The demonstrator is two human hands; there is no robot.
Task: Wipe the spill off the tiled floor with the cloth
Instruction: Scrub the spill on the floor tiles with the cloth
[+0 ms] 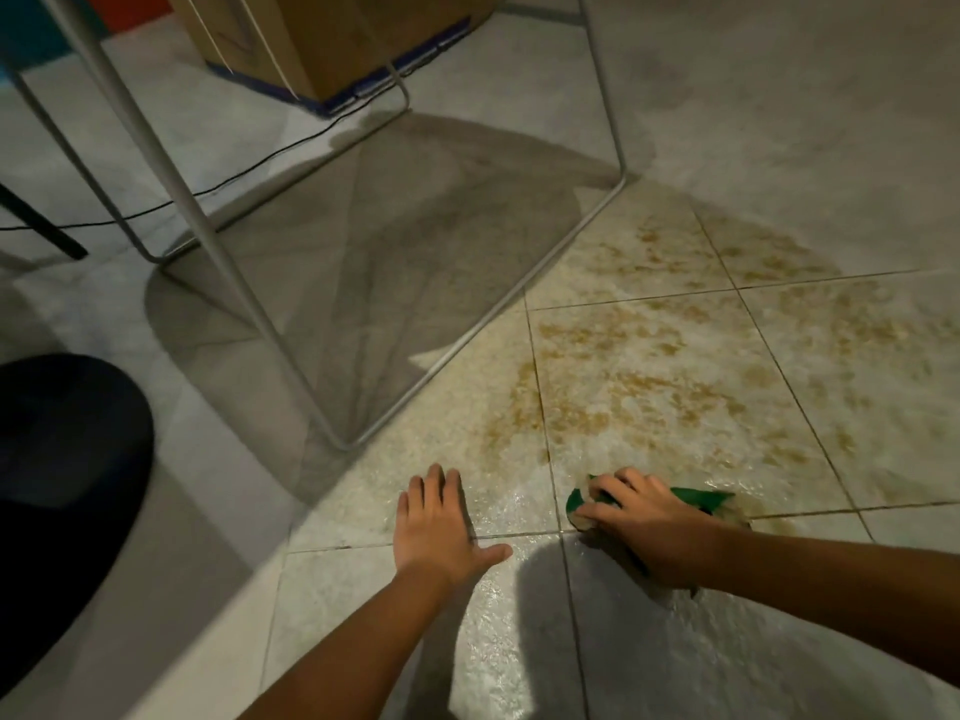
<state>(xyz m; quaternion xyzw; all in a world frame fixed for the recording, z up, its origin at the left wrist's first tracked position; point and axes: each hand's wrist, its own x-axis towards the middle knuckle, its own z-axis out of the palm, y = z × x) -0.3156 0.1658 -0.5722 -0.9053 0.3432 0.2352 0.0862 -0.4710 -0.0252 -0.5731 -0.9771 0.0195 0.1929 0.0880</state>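
Hands on pale tiled floor (332,605), seen from above. Left hand (439,522), at six o'clock, lies flat, fingers straight and close together, thumb out. Right hand (644,527), at five o'clock, curls its fingers over a green cloth (698,497) on the wet tile. Brown spill (623,376) spreads toward two o'clock. White metal frame (280,356) stands at eleven o'clock, cardboard box (332,39) at twelve.

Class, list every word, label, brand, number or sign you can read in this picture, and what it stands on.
None can be read.
The cardboard box bears dark lines, too partial to read as any word.
The green cloth and tiled floor show no writing.
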